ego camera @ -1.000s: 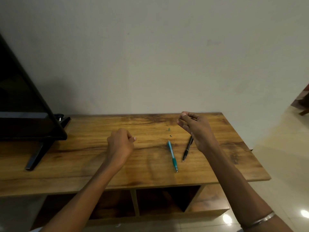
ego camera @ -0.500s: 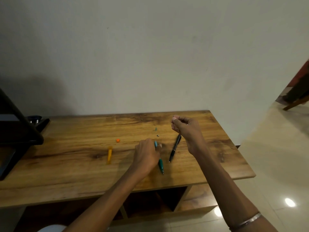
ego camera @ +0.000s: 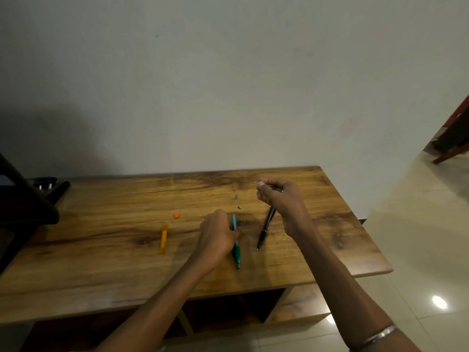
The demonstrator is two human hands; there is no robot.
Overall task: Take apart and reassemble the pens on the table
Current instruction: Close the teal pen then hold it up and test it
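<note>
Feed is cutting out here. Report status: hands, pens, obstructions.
Left hand on the teal pen, grip closing. Right hand pinching a thin part above the table. Black pen lying free. Nothing in the way.

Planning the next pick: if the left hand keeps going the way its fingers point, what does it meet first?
The left hand already touches the teal pen at its fingertips. Past that lies the black pen, though depth is hard to judge here.
</note>
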